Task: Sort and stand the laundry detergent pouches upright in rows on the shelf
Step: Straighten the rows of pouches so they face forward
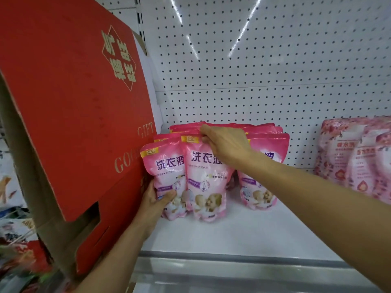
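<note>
Pink detergent pouches stand upright in three rows on the white shelf (243, 233). My left hand (155, 200) grips the lower left side of the front left pouch (167, 172), thumb across its front. My right hand (224, 144) reaches over from the right and pinches the top edge of the front middle pouch (206, 187). The front right pouch (257, 187) stands apart, partly hidden behind my right forearm. More pink pouches (264, 129) stand behind these, only their tops showing.
A large red gift box (74, 115) leans close against the left row. Floral pink pouches (359, 157) stand at the shelf's right end. A white pegboard wall (275, 60) backs the shelf. The shelf's grey front rail (232, 265) runs below.
</note>
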The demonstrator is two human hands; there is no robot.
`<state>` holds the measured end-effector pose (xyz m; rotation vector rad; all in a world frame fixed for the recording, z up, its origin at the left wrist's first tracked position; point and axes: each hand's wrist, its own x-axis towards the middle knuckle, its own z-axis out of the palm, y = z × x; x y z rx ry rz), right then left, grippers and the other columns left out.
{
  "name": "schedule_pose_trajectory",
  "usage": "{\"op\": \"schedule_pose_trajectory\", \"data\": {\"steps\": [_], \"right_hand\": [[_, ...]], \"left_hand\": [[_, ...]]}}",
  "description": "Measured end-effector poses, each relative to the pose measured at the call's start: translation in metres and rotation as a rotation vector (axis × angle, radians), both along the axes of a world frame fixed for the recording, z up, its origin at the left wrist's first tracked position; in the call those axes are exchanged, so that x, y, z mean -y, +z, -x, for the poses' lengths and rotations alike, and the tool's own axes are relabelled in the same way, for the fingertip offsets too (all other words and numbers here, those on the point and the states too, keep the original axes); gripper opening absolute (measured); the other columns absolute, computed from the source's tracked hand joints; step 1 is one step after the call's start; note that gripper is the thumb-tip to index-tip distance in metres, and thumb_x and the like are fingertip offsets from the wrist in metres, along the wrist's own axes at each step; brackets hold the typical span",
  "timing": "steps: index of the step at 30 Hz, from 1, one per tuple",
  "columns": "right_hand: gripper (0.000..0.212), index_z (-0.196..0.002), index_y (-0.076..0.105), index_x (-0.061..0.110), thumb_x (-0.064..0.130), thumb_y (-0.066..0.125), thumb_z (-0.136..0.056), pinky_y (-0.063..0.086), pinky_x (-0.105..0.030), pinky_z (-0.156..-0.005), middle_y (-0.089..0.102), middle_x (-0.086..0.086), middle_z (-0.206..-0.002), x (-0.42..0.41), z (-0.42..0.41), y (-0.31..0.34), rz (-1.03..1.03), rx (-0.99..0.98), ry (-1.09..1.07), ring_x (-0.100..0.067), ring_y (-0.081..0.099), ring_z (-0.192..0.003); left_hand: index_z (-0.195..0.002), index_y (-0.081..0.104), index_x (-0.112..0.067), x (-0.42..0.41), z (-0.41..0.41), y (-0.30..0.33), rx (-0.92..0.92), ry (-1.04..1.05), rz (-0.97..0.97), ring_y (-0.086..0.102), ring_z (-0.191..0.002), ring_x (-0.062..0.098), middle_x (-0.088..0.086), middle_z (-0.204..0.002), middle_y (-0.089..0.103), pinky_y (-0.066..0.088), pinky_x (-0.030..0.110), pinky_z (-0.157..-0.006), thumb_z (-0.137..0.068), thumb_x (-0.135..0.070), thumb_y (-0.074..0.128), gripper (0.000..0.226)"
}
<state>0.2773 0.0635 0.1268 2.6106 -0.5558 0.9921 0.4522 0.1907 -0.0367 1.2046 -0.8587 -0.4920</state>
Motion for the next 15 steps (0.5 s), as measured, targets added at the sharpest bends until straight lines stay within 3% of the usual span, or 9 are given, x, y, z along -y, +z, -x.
{"op": "schedule_pose_trajectory", "data": {"steps": [4, 7, 10, 15], "right_hand": [[0.021, -0.104, 0.054, 0.015, 0.029, 0.039, -0.103, 0.030, -0.023, -0.046, 0.063, 0.002, -0.076, 0.009, 0.013, -0.008, 0.077, 0.002, 0.037, -0.021, 0.054, -0.059], [0.022, -0.103, 0.055, 0.016, 0.030, 0.038, -0.103, 0.023, -0.023, -0.046, 0.064, 0.001, -0.080, 0.016, 0.013, -0.008, 0.074, 0.009, 0.014, -0.021, 0.055, -0.067], [0.023, -0.102, 0.057, 0.019, 0.032, 0.039, -0.103, 0.032, -0.024, -0.049, 0.067, 0.003, -0.084, 0.023, 0.011, -0.014, 0.069, 0.048, -0.087, -0.019, 0.057, -0.070], [0.027, -0.106, 0.060, 0.016, 0.034, 0.041, -0.101, 0.037, -0.034, -0.069, 0.069, -0.002, -0.092, 0.023, 0.006, -0.018, 0.056, 0.086, -0.160, -0.026, 0.060, -0.082]], "left_hand": [[-0.129, 0.053, -0.028, 0.004, 0.000, 0.001, -0.046, -0.047, 0.011, 0.067, -0.113, 0.021, 0.001, -0.124, 0.069, 0.056, 0.039, -0.091, -0.081, -0.004, 0.069, 0.056], [-0.129, 0.054, -0.025, 0.009, 0.004, 0.007, -0.029, -0.088, -0.001, 0.066, -0.114, 0.021, 0.001, -0.122, 0.070, 0.054, 0.037, -0.093, -0.077, -0.011, 0.071, 0.057], [-0.134, 0.052, -0.021, 0.013, 0.003, 0.010, 0.015, -0.100, -0.036, 0.065, -0.117, 0.022, 0.003, -0.126, 0.069, 0.051, 0.040, -0.098, -0.085, -0.005, 0.068, 0.054], [-0.140, 0.039, -0.021, 0.007, 0.007, 0.010, 0.048, -0.092, -0.111, 0.069, -0.104, 0.006, 0.003, -0.129, 0.064, 0.057, 0.024, -0.078, -0.084, -0.010, 0.071, 0.066]]}}
